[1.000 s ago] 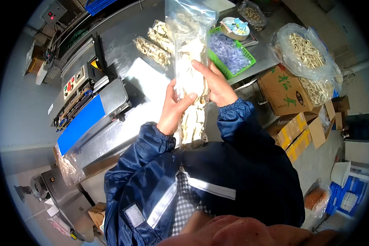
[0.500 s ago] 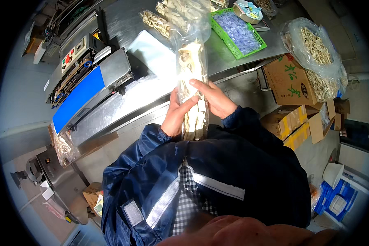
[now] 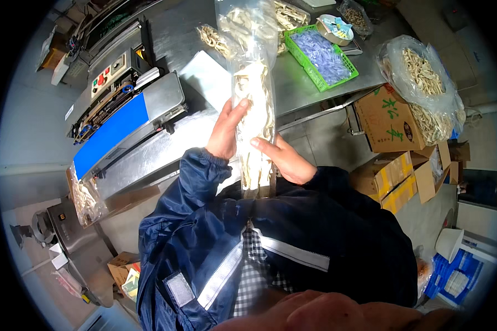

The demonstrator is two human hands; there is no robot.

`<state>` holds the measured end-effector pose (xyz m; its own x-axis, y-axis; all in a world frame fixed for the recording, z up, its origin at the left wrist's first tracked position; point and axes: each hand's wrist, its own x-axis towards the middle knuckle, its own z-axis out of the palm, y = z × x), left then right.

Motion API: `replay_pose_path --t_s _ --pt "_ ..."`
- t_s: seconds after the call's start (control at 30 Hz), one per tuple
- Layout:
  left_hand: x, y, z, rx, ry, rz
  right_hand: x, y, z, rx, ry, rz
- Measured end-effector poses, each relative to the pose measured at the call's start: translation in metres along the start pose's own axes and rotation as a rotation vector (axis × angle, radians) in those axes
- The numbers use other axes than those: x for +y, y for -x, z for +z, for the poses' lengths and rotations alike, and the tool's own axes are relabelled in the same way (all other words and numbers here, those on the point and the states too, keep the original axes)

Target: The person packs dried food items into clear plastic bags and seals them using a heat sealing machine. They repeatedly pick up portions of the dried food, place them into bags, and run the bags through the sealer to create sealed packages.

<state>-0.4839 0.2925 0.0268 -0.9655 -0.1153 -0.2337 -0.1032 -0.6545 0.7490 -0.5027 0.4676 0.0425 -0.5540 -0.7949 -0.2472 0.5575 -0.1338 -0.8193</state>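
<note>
A tall clear plastic bag (image 3: 252,88) filled with pale dried strips stands upright against my chest. My left hand (image 3: 226,129) presses flat on the bag's left side, fingers pointing up. On the right side, my right hand (image 3: 284,159) cups the lower part of the bag. The open top of the bag rises limp above both hands. Dark blue jacket sleeves cover both forearms.
A steel table (image 3: 298,83) holds a green basket (image 3: 323,55) of small packets, a round tin and loose pale strips. A sealing machine with a blue panel (image 3: 113,129) sits at left. Cardboard boxes (image 3: 386,127) and a large full bag (image 3: 425,83) stand at right.
The bag has come closer to my chest and sits lower in my hands. My left hand slid up its side; my right hand dropped to its lower part.
</note>
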Motion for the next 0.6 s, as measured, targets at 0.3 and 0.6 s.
replay_pose_path --t_s 0.3,0.6 --pt "-0.001 -0.008 -0.034 0.059 0.12 -0.057 -0.002 -0.005 -0.029 -0.085 0.141 0.1" --pt "0.004 -0.001 -0.011 0.211 0.126 0.055 -0.043 -0.028 -0.03 0.056 0.957 -0.274"
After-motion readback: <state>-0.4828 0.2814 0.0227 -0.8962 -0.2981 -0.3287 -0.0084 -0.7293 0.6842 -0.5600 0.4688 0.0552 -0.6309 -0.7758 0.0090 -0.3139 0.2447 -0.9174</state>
